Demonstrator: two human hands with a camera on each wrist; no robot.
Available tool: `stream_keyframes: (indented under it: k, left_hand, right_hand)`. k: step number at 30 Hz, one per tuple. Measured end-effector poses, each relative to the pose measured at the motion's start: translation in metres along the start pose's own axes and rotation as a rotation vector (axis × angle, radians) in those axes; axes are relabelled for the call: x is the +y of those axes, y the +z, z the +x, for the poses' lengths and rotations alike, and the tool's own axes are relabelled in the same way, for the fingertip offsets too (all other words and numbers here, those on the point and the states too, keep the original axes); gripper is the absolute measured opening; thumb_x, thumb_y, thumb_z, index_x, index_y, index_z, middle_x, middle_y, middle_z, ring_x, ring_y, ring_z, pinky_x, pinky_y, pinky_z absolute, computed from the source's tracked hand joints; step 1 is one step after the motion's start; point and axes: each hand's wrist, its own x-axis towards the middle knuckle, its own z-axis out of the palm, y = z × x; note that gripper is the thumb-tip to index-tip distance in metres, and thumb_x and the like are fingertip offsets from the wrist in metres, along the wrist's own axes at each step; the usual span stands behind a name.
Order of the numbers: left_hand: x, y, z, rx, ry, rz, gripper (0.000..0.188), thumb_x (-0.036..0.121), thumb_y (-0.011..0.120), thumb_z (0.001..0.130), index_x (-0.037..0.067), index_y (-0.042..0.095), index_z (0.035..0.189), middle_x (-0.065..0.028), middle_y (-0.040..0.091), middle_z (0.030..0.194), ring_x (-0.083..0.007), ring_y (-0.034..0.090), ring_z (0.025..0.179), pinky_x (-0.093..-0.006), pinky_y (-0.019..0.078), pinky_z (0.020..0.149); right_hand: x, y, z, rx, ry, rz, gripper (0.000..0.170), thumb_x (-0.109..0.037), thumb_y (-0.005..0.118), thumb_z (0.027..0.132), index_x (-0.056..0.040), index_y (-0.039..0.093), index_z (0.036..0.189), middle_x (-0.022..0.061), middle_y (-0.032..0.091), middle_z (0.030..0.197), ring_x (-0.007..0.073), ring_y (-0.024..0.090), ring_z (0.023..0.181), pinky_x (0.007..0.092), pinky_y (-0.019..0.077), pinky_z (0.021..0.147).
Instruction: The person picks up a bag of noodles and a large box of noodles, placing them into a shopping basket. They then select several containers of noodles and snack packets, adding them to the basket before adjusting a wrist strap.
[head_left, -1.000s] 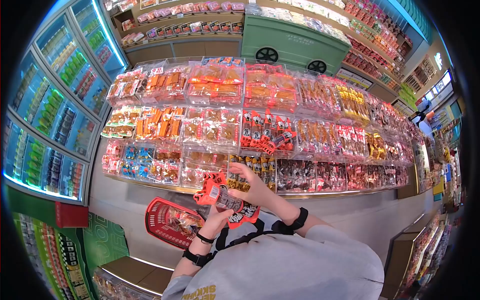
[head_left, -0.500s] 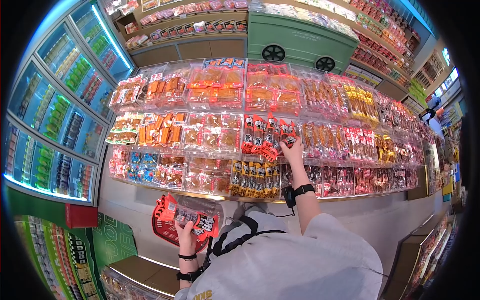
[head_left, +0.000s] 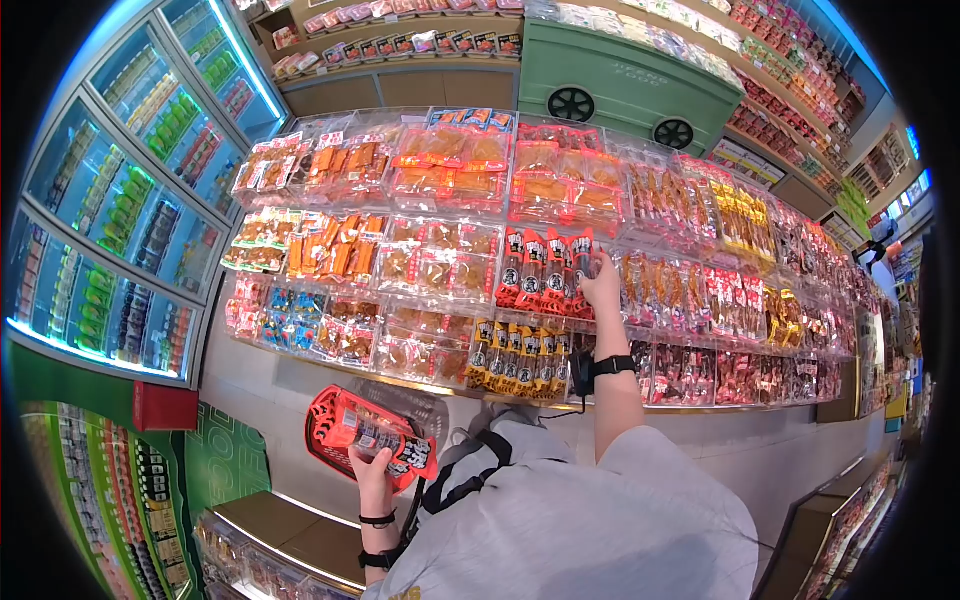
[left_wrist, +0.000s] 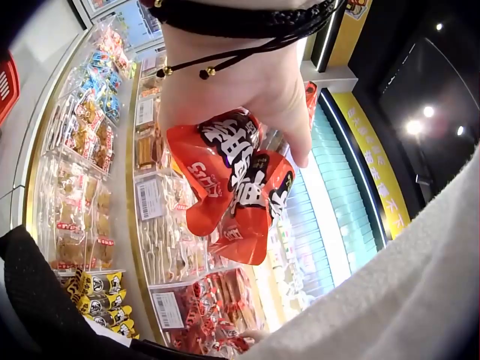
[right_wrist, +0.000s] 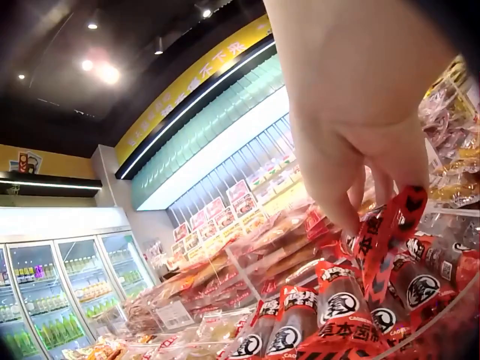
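Observation:
My left hand [head_left: 373, 482] grips red snack packs [left_wrist: 229, 176] with black-and-white lettering, held over the shopping basket in the head view; two pack ends stick out below the hand in the left wrist view. The right hand [head_left: 603, 287] is stretched out to the display bin of matching red packs. In the right wrist view its fingers [right_wrist: 341, 206] pinch the top end of one red pack [right_wrist: 386, 244], which stands among the others. Several red packs [head_left: 530, 265] stand in a row just left of this hand.
A red basket [head_left: 318, 425] is below the left hand. Yellow packs [head_left: 515, 360] fill the bin in front of the red ones. Clear dividers and bins of other wrapped snacks [head_left: 430, 260] spread to both sides. Drink fridges [head_left: 120, 210] stand at the left, a green cart [head_left: 630, 85] behind.
The right hand has left the packs by the left hand and reached out to the red bin. A pack that lay slanted across the row now stands more upright. The left hand has shifted left.

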Motion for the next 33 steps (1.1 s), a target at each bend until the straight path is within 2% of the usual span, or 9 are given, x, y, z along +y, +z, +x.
stream_keyframes:
  k: [3,5,7,10,15,19,24,26,33]
  left_hand:
    - [0.002,0.005,-0.002,-0.007,0.014,-0.007,0.049,0.000,0.064,0.066,0.002,0.039,0.108,-0.0066,0.051,0.102,-0.0153,0.051,0.092,-0.0290,0.0411,0.082]
    - [0.003,0.006,-0.001,-0.009,0.005,0.002,0.049,0.000,0.064,0.066,0.002,0.039,0.108,-0.0067,0.051,0.101,-0.0151,0.052,0.091,-0.0290,0.0416,0.082]
    - [0.005,0.009,0.001,-0.007,-0.004,0.015,0.048,0.000,0.064,0.066,0.002,0.040,0.108,-0.0067,0.052,0.100,-0.0150,0.052,0.090,-0.0289,0.0421,0.081]
    - [0.001,0.010,0.003,-0.081,-0.023,0.031,0.048,-0.001,0.064,0.066,0.001,0.041,0.109,-0.0074,0.053,0.101,-0.0149,0.053,0.091,-0.0290,0.0435,0.081]
    - [0.002,0.029,0.010,-0.144,-0.041,0.062,0.049,-0.003,0.063,0.066,0.001,0.042,0.110,-0.0066,0.054,0.099,-0.0142,0.055,0.089,-0.0283,0.0447,0.080]
    - [0.004,0.043,0.021,-0.243,-0.085,0.104,0.050,-0.007,0.063,0.066,0.002,0.043,0.111,-0.0057,0.055,0.099,-0.0139,0.056,0.089,-0.0277,0.0455,0.080]
    - [0.003,0.079,0.029,-0.339,-0.150,0.116,0.052,-0.006,0.063,0.068,0.003,0.041,0.113,-0.0050,0.054,0.102,-0.0139,0.055,0.091,-0.0277,0.0446,0.082]
    - [-0.003,0.084,0.031,-0.379,-0.146,0.179,0.049,-0.005,0.060,0.073,0.003,0.038,0.116,-0.0057,0.054,0.104,-0.0136,0.054,0.093,-0.0272,0.0436,0.083]
    - [-0.020,0.084,0.033,-0.413,-0.108,0.284,0.037,0.004,0.051,0.084,0.001,0.036,0.118,-0.0063,0.051,0.108,-0.0120,0.050,0.097,-0.0262,0.0406,0.084]
  right_hand:
    - [0.009,0.012,0.009,0.046,-0.105,0.023,0.049,-0.003,0.059,0.064,-0.0096,0.051,0.112,0.0145,0.061,0.091,0.0300,0.058,0.089,0.0357,0.0452,0.077]
    - [0.031,0.034,0.012,-0.218,-0.020,-0.076,0.047,-0.002,0.054,0.066,-0.0081,0.050,0.113,0.0144,0.061,0.091,0.0316,0.058,0.087,0.0375,0.0457,0.075]
    - [0.034,0.035,0.001,-0.207,-0.039,-0.007,0.049,0.001,0.050,0.066,-0.0061,0.050,0.114,0.0158,0.059,0.096,0.0331,0.055,0.092,0.0381,0.0435,0.080]
    - [0.037,0.030,-0.009,-0.024,-0.134,-0.080,0.046,0.004,0.048,0.067,-0.0025,0.050,0.113,0.0192,0.047,0.112,0.0363,0.042,0.104,0.0402,0.0352,0.090]
    - [0.025,0.018,-0.033,0.219,-0.273,-0.028,0.033,0.001,0.048,0.070,-0.0016,0.053,0.103,0.0166,0.052,0.100,0.0337,0.047,0.095,0.0406,0.0381,0.085]
    - [-0.027,-0.006,-0.078,-0.197,-0.234,0.502,0.019,-0.002,0.051,0.080,-0.0010,0.054,0.098,0.0062,0.060,0.087,0.0116,0.057,0.075,0.0224,0.0441,0.065]
    - [-0.098,-0.027,-0.160,-1.204,-0.315,0.717,0.037,-0.011,0.051,0.081,-0.0042,0.045,0.117,0.0077,0.054,0.101,0.0075,0.054,0.078,0.0204,0.0461,0.061]
    - [-0.113,-0.028,-0.182,-1.149,-0.530,0.560,0.055,-0.017,0.066,0.072,-0.0036,0.041,0.119,0.0077,0.054,0.097,0.0089,0.054,0.071,0.0217,0.0464,0.056]
    - [-0.098,-0.027,-0.185,-1.077,-0.564,0.382,0.062,-0.027,0.070,0.069,-0.0004,0.039,0.117,0.0095,0.053,0.092,0.0154,0.054,0.067,0.0279,0.0459,0.059]
